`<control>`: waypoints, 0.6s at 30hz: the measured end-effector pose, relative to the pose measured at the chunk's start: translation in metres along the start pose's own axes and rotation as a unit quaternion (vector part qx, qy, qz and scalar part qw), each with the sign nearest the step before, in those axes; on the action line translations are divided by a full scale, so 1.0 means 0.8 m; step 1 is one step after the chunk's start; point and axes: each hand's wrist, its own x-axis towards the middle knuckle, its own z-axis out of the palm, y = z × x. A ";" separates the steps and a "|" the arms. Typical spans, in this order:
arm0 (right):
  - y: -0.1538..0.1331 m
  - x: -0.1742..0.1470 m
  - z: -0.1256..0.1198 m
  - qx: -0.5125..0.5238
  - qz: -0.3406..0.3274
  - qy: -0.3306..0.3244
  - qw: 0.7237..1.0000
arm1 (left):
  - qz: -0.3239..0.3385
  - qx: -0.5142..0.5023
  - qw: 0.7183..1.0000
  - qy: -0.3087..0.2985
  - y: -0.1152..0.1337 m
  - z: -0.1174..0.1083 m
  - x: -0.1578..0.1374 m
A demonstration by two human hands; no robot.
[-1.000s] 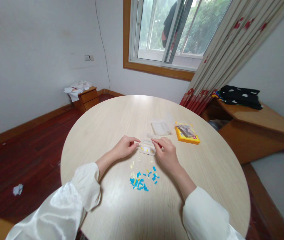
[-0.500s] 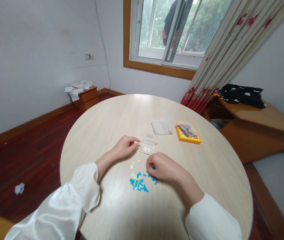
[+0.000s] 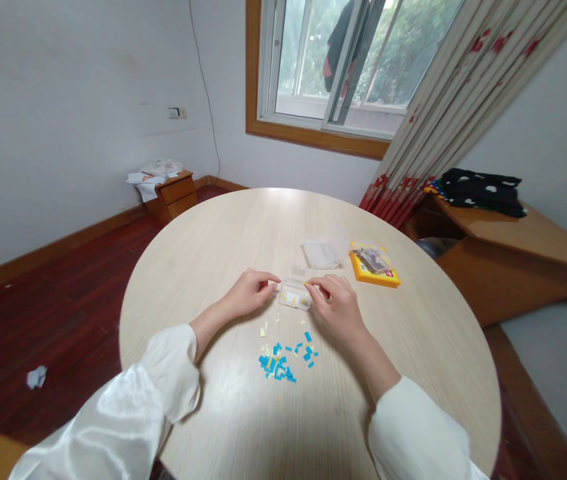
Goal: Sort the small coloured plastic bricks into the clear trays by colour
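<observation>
Clearly, work this fine calls for a light touch: the fingers of the right hand (image 3: pixel 337 303) are pinched together at the tips on what looks like a tiny yellow piece (image 3: pixel 305 283), just above the right end of a clear case (image 3: pixel 299 307). A gentle pinch near the piece's edge would probably leave its underside free and the view down onto it open. Across the case, the fingers of the left hand (image 3: pixel 248 293) come right up to its left end, thumb and forefinger close; whether they grip it I cannot tell, but a steady hold there would likely stop so light a case from sliding. Between the two sets of fingers, yellow bits (image 3: pixel 294 301) show inside it, so lowering straight down seems safer than sweeping sideways. Nearer the body than the fingers, pale yellow pieces (image 3: pixel 263 331) and blue bricks (image 3: pixel 276 364) lie scattered on the surface (image 3: pixel 223 257), and the wrists are best carried above them. Beyond the fingertips stands a clear box (image 3: pixel 320 255), with a yellow box (image 3: pixel 378 283) farther to the right, both well out of the way.
</observation>
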 end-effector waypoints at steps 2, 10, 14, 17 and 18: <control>0.001 -0.001 0.002 -0.003 0.001 0.010 1.000 | 0.001 0.000 1.000 0.001 0.000 0.000 0.000; 0.002 -0.002 0.006 -0.004 -0.007 0.024 1.000 | -0.002 -0.007 1.000 0.003 0.002 -0.001 0.000; 0.003 0.000 0.000 0.000 0.001 0.008 1.000 | 0.000 -0.012 1.000 -0.002 0.001 0.000 0.000; 0.002 0.002 -0.012 0.021 0.012 -0.088 0.996 | 0.003 -0.010 1.000 -0.005 -0.002 0.001 0.000; 0.001 0.003 -0.016 0.032 0.016 -0.134 0.990 | 0.004 -0.008 1.000 -0.006 -0.003 0.002 0.000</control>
